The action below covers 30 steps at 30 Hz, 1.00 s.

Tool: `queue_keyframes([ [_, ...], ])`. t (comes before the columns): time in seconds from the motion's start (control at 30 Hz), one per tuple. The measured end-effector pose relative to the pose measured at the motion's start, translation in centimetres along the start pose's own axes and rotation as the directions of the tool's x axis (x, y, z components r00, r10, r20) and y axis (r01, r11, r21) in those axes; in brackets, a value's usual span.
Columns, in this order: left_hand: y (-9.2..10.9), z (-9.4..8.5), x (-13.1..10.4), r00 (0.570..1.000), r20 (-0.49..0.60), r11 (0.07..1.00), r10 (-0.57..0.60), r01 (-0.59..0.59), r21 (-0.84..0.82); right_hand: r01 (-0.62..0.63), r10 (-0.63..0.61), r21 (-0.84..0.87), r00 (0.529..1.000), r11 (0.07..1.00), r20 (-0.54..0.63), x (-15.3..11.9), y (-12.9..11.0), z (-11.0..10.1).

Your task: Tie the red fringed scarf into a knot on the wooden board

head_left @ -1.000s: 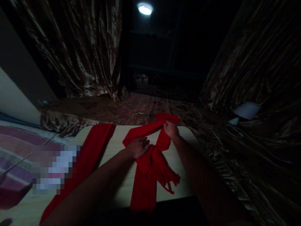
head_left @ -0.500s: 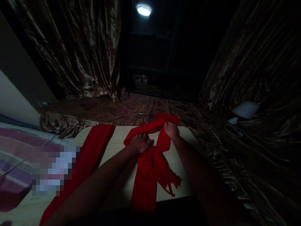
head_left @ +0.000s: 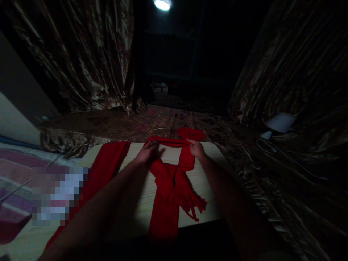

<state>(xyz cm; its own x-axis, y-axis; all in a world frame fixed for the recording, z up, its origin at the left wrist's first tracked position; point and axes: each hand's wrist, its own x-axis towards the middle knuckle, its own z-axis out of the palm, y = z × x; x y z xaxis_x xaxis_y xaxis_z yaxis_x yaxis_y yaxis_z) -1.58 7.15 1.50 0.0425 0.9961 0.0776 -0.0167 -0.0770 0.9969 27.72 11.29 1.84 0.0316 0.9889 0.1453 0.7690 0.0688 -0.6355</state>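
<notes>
A red scarf (head_left: 165, 181) lies looped on a pale wooden table (head_left: 138, 214), its fringed end toward the front right. My left hand (head_left: 146, 152) is closed on the loop's upper left corner. At the upper right of the loop, my right hand (head_left: 195, 148) grips the scarf, with a rounded red fold just beyond it at the table's far edge. Between both hands a narrow band of the scarf runs across. Another long red strip of cloth (head_left: 108, 163) lies along the table's left side, partly behind my left forearm.
Beyond the table is a ledge covered in patterned cloth (head_left: 122, 125), with curtains (head_left: 108, 65) on both sides. A white lamp (head_left: 280, 122) with a cord stands at the right. A striped bedspread (head_left: 16, 174) is at the left.
My left hand has lifted from lying flat on the scarf and moved up and left, now closed on the loop's corner. The band between the hands is straighter. The view has shifted slightly.
</notes>
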Motion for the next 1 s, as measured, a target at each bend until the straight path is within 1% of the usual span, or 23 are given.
queue_keyframes([
  [0.07, 0.5, 0.0, -0.6, 0.999, -0.027, 0.964, -0.047, 0.039, -0.262, -0.071, 0.071, 0.144, 0.997, 0.987, 0.007, 0.2, 0.0, 0.5],
  [0.13, 0.9, -0.3, -1.1, 0.986, -0.061, 0.896, -0.153, 0.113, -0.429, -0.116, 0.119, 0.279, 0.993, 0.953, 0.007, 0.2, 0.0, 1.0],
  [0.17, 1.0, -0.5, -1.2, 0.972, -0.078, 0.867, -0.223, 0.160, -0.472, -0.131, 0.136, 0.325, 0.991, 0.936, 0.007, 0.2, 0.0, 1.1],
  [0.23, 1.1, -1.0, -1.2, 0.930, -0.127, 0.833, -0.345, 0.241, -0.497, -0.153, 0.159, 0.321, 0.987, 0.935, 0.007, 0.1, 0.0, 1.1],
  [0.3, 1.2, -1.4, -1.2, 0.885, -0.199, 0.852, -0.422, 0.312, -0.420, -0.173, 0.177, 0.228, 0.984, 0.958, 0.002, 0.1, -0.1, 0.9],
  [0.37, 1.5, -1.6, -1.4, 0.840, -0.308, 0.886, -0.446, 0.365, -0.286, -0.190, 0.193, 0.138, 0.981, 0.972, -0.009, 0.0, -0.4, 0.4],
  [0.4, 1.7, -1.6, -1.6, 0.830, -0.381, 0.913, -0.408, 0.374, -0.164, -0.191, 0.194, 0.103, 0.981, 0.976, -0.017, 0.0, -0.8, 0.2],
  [0.43, 1.9, -1.6, -1.8, 0.832, -0.450, 0.930, -0.323, 0.367, 0.012, -0.180, 0.182, 0.055, 0.983, 0.982, -0.027, -0.1, -1.1, 0.1],
  [0.47, 2.2, -1.5, -2.0, 0.854, -0.486, 0.917, -0.186, 0.328, 0.225, -0.149, 0.148, -0.015, 0.988, 0.989, -0.044, -0.3, -1.6, 0.0],
  [0.5, 2.4, -1.4, -2.2, 0.889, -0.458, 0.859, -0.019, 0.249, 0.447, -0.096, 0.090, -0.099, 0.994, 0.990, -0.065, -0.5, -2.1, 0.1],
  [0.53, 2.5, -1.3, -2.3, 0.922, -0.358, 0.742, 0.146, 0.137, 0.657, -0.023, 0.008, -0.186, 0.997, 0.982, -0.080, -0.8, -2.5, 0.3],
  [0.57, 2.5, -1.2, -2.4, 0.942, -0.206, 0.594, 0.264, 0.009, 0.805, 0.061, -0.086, -0.266, 0.993, 0.962, -0.082, -1.1, -2.9, 0.5],
  [0.6, 2.4, -1.1, -2.4, 0.948, -0.052, 0.466, 0.313, -0.106, 0.878, 0.144, -0.174, -0.328, 0.983, 0.934, -0.063, -1.5, -3.2, 0.9],
  [0.63, 2.1, -1.0, -2.4, 0.951, 0.072, 0.371, 0.302, -0.187, 0.910, 0.212, -0.237, -0.366, 0.971, 0.906, -0.024, -1.9, -3.3, 1.3],
  [0.67, 1.7, -1.0, -2.3, 0.959, 0.147, 0.311, 0.241, -0.220, 0.925, 0.256, -0.268, -0.395, 0.963, 0.882, 0.027, -2.4, -3.3, 1.7],
  [0.7, 1.1, -1.1, -2.2, 0.973, 0.173, 0.279, 0.154, -0.211, 0.937, 0.275, -0.265, -0.418, 0.961, 0.866, 0.084, -2.8, -3.1, 2.2],
  [0.73, 0.5, -1.3, -2.1, 0.984, 0.167, 0.262, 0.070, -0.179, 0.948, 0.271, -0.236, -0.437, 0.962, 0.858, 0.134, -3.2, -2.7, 2.5],
  [0.77, -0.2, -1.5, -2.0, 0.989, 0.148, 0.250, 0.002, -0.144, 0.957, 0.252, -0.195, -0.451, 0.966, 0.856, 0.170, -3.6, -2.3, 2.8],
  [0.8, -0.8, -1.7, -1.9, 0.990, 0.136, 0.239, -0.034, -0.124, 0.963, 0.231, -0.160, -0.459, 0.969, 0.858, 0.189, -3.9, -1.8, 3.1],
  [0.83, -1.4, -1.9, -1.9, 0.990, 0.132, 0.229, -0.047, -0.118, 0.966, 0.212, -0.137, -0.461, 0.972, 0.862, 0.191, -4.1, -1.4, 3.3],
  [0.9, -2.1, -2.3, -2.0, 0.989, 0.144, 0.217, -0.034, -0.133, 0.967, 0.198, -0.133, -0.444, 0.976, 0.874, 0.173, -4.2, -0.7, 3.5],
  [1.0, -2.5, -2.8, -2.2, 0.989, 0.148, 0.231, 0.009, -0.146, 0.962, 0.184, -0.154, -0.351, 0.982, 0.918, 0.112, -3.9, -0.1, 3.4],
])
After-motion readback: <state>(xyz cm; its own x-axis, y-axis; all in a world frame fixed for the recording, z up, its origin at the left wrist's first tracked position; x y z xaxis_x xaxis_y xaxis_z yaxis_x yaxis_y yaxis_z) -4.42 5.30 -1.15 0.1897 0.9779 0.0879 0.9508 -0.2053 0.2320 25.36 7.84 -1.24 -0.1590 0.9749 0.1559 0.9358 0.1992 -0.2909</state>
